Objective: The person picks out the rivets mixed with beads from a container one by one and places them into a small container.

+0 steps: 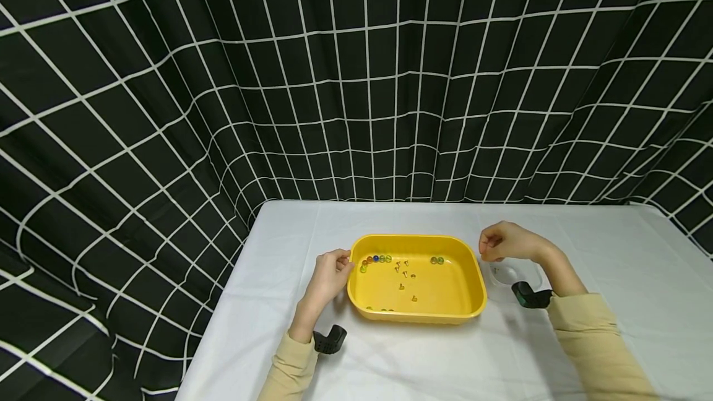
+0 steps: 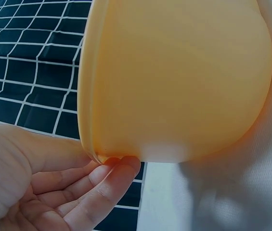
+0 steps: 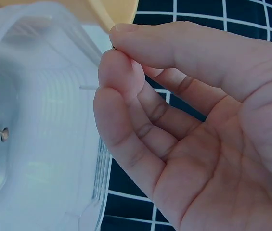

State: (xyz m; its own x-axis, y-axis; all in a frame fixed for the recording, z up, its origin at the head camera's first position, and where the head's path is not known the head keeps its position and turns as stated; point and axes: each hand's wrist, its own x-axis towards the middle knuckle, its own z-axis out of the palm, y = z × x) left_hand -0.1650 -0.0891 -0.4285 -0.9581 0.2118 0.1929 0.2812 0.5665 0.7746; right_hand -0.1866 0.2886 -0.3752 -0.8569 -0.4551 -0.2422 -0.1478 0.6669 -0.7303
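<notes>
My left hand [image 1: 333,271] pinches the left rim of a yellow basin [image 1: 418,311], thumb on one side and fingertips on the other. In the basin lie several glass marbles [image 1: 382,258] and several small gold-coloured pins with flat heads [image 1: 414,299]. My right hand [image 1: 509,242] is raised beyond the basin's right end, above the rim of a clear plastic container [image 1: 533,271]. Thumb and forefinger pinch a tiny metal piece [image 3: 114,47], mostly hidden by the fingertips. Inside the container, the right wrist view shows a headed metal pin [image 3: 2,134] and part of another at the left edge.
A white cloth [image 1: 440,364] covers the table under the basin and container. Behind the table's far edge and along the left hangs a black curtain [image 1: 384,98] with a white grid. Black wrist cameras [image 1: 330,340] are strapped to both forearms.
</notes>
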